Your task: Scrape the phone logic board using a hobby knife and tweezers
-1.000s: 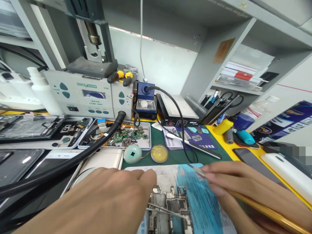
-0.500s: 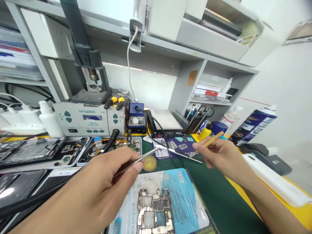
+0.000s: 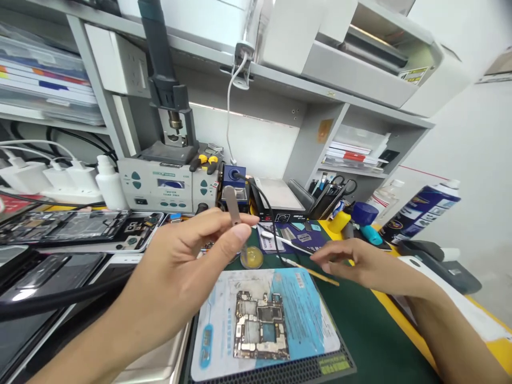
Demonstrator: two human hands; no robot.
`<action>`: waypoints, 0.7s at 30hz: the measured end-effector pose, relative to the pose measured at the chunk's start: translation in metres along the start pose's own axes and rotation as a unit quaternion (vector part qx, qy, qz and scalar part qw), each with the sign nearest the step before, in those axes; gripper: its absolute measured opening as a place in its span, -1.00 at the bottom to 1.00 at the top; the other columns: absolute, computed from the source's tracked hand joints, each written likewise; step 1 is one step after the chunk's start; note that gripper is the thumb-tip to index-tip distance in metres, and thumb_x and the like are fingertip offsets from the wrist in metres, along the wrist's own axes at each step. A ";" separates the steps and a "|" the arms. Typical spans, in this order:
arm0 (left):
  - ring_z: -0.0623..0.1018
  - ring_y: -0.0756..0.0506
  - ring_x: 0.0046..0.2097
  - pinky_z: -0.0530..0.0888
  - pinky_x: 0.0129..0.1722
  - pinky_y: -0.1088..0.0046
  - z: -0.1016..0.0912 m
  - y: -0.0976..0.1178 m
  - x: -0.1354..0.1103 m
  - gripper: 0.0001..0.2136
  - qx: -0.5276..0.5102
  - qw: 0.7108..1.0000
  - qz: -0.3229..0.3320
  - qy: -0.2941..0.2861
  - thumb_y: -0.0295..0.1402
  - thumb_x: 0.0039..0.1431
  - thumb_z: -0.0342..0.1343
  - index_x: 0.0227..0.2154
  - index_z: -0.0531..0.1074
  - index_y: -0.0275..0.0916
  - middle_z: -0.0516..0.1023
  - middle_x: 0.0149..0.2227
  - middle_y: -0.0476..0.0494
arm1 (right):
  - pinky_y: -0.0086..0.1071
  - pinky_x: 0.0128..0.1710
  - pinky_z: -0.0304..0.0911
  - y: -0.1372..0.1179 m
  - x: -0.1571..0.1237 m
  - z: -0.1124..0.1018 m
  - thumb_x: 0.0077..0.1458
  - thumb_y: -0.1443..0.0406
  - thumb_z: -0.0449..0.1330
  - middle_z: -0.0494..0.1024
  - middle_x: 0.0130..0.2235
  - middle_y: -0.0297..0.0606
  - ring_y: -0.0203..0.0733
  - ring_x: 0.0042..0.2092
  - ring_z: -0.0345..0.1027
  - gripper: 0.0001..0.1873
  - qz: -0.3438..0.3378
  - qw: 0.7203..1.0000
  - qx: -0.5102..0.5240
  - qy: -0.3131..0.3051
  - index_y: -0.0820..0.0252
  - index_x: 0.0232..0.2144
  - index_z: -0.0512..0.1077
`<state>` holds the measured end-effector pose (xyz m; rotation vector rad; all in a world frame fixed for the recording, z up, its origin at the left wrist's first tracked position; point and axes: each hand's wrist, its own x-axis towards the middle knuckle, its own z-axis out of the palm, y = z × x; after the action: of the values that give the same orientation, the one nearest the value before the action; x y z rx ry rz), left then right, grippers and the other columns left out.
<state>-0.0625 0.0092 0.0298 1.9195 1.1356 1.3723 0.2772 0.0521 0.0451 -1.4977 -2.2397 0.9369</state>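
Observation:
My left hand (image 3: 200, 256) pinches a pair of metal tweezers (image 3: 232, 205) between thumb and fingers. Their rounded end points up, and the lower part passes in front of a small round tin of yellow paste (image 3: 253, 258). My right hand (image 3: 352, 261) reaches low over the mat, fingers together on the dark end of a slim white-and-black stick (image 3: 286, 241); the fingers cover that end. Just below them, a gold-coloured thin tool (image 3: 322, 276) lies on the green mat. A phone logic board (image 3: 262, 325) rests on the blue-and-white pad (image 3: 308, 309) between my hands.
Behind stand a hot-air station (image 3: 160, 186), a soldering iron stand (image 3: 235, 184) and a heating plate (image 3: 280, 194). Opened phones (image 3: 80, 229) fill the left side. A spray can (image 3: 420, 210) leans at the right, near scissors (image 3: 346, 184). A black cable (image 3: 272, 213) hangs down behind my hands.
My right hand has let go of the gold-coloured tool, which now lies on the mat, and moved down to the stick. My left hand has turned the tweezers upright. The view has shifted slightly.

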 end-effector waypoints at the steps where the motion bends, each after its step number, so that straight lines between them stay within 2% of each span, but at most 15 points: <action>1: 0.66 -0.01 -0.09 0.54 -0.10 0.56 0.003 0.001 -0.001 -0.82 -0.004 1.000 0.004 -0.005 -0.16 0.43 0.16 -0.11 0.68 0.06 0.74 -0.13 0.19 | -0.30 -0.17 0.47 -0.003 0.000 0.004 0.27 0.08 0.37 0.74 -0.08 -0.20 -0.05 -0.11 0.61 -0.76 -0.007 0.999 -0.008 0.033 0.03 -0.12 0.72; 4: 0.69 -0.02 -0.08 0.55 -0.08 0.54 0.011 0.005 -0.006 -0.82 -0.019 1.000 0.023 -0.006 -0.20 0.44 0.16 -0.20 0.69 0.04 0.74 -0.16 0.19 | -0.30 -0.09 0.44 -0.021 -0.003 0.025 0.31 0.00 0.33 0.70 -0.09 -0.24 -0.07 -0.06 0.56 -0.69 -0.054 0.993 0.006 0.109 -0.01 -0.05 0.66; 7: 0.68 0.02 -0.06 0.55 -0.10 0.59 0.018 0.008 -0.011 -0.84 -0.030 0.998 0.055 -0.004 -0.29 0.44 0.18 -0.15 0.67 0.11 0.73 -0.12 0.24 | -0.38 -0.27 0.39 -0.049 -0.007 0.053 0.23 0.04 0.42 0.63 -0.19 -0.37 -0.24 -0.28 0.45 -0.64 -0.112 0.989 0.006 0.100 -0.08 0.04 0.59; 10: 0.67 0.08 -0.09 0.54 -0.14 0.68 0.024 0.014 -0.014 -0.81 -0.038 0.996 0.085 -0.006 -0.38 0.42 0.18 -0.14 0.66 0.09 0.72 -0.14 0.25 | -0.36 -0.29 0.33 -0.073 -0.009 0.076 0.36 0.19 0.31 0.55 -0.30 -0.38 -0.26 -0.31 0.38 -0.87 -0.200 0.976 -0.055 0.069 0.07 -0.12 0.59; 12: 0.66 0.12 -0.15 0.53 -0.19 0.73 0.027 0.018 -0.013 -0.81 -0.038 0.995 0.087 -0.022 -0.41 0.40 0.18 -0.22 0.65 0.05 0.70 -0.19 0.26 | -0.35 -0.29 0.32 -0.083 -0.009 0.082 0.39 0.27 0.23 0.55 -0.32 -0.36 -0.25 -0.31 0.37 -0.87 -0.217 0.972 -0.067 0.059 0.13 -0.26 0.52; 14: 0.65 0.12 -0.21 0.54 -0.24 0.72 0.027 0.019 -0.013 -0.86 -0.034 0.996 0.071 -0.035 -0.36 0.39 0.21 -0.19 0.63 0.07 0.67 -0.23 0.25 | -0.37 -0.31 0.32 -0.087 -0.010 0.083 0.38 0.32 0.19 0.54 -0.35 -0.39 -0.26 -0.33 0.38 -0.83 -0.212 0.974 -0.053 0.054 0.11 -0.33 0.45; 16: 0.66 0.06 -0.23 0.58 -0.27 0.62 0.023 0.016 -0.015 -0.86 -0.005 0.998 0.047 -0.035 -0.23 0.36 0.23 -0.08 0.60 0.11 0.65 -0.22 0.21 | -0.40 -0.33 0.34 -0.085 -0.010 0.080 0.38 0.31 0.18 0.56 -0.36 -0.41 -0.26 -0.34 0.42 -0.82 -0.186 0.981 -0.012 0.061 0.08 -0.33 0.48; 18: 0.68 -0.04 -0.18 0.62 -0.27 0.49 0.015 0.007 -0.020 -0.72 0.070 0.995 0.035 -0.054 -0.12 0.31 0.24 0.06 0.52 0.14 0.65 -0.15 0.15 | -0.44 -0.38 0.36 -0.077 -0.010 0.078 0.38 0.25 0.23 0.61 -0.36 -0.42 -0.28 -0.36 0.46 -0.86 -0.135 0.987 0.051 0.074 0.04 -0.27 0.56; 19: 0.68 -0.09 -0.11 0.63 -0.25 0.44 0.010 0.001 -0.024 -0.67 0.121 0.989 0.039 -0.081 -0.09 0.28 0.26 0.09 0.49 0.15 0.65 -0.09 0.11 | -0.47 -0.41 0.38 -0.072 -0.010 0.078 0.35 0.21 0.28 0.63 -0.37 -0.42 -0.29 -0.38 0.47 -0.90 -0.106 0.987 0.085 0.081 0.03 -0.23 0.60; 20: 0.67 -0.12 -0.06 0.62 -0.25 0.41 0.006 -0.005 -0.029 -0.63 0.173 0.977 0.056 -0.109 -0.12 0.26 0.27 0.11 0.46 0.17 0.64 -0.04 0.10 | -0.51 -0.44 0.38 -0.067 -0.011 0.078 0.31 0.20 0.33 0.64 -0.38 -0.43 -0.32 -0.41 0.46 -0.93 -0.081 0.986 0.117 0.086 0.02 -0.21 0.62; 21: 0.66 -0.18 -0.01 0.64 -0.17 0.34 0.002 -0.010 -0.034 -0.53 0.212 0.967 0.075 -0.123 -0.09 0.17 0.34 0.14 0.44 0.15 0.62 0.03 0.05 | -0.55 -0.46 0.38 -0.062 -0.012 0.080 0.27 0.19 0.38 0.64 -0.40 -0.44 -0.35 -0.44 0.45 -0.92 -0.062 0.984 0.143 0.089 0.02 -0.21 0.63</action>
<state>-0.0687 -0.0143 0.0039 2.4438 1.2544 0.9761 0.1934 -0.0021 0.0272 -1.2474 -1.9529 0.9941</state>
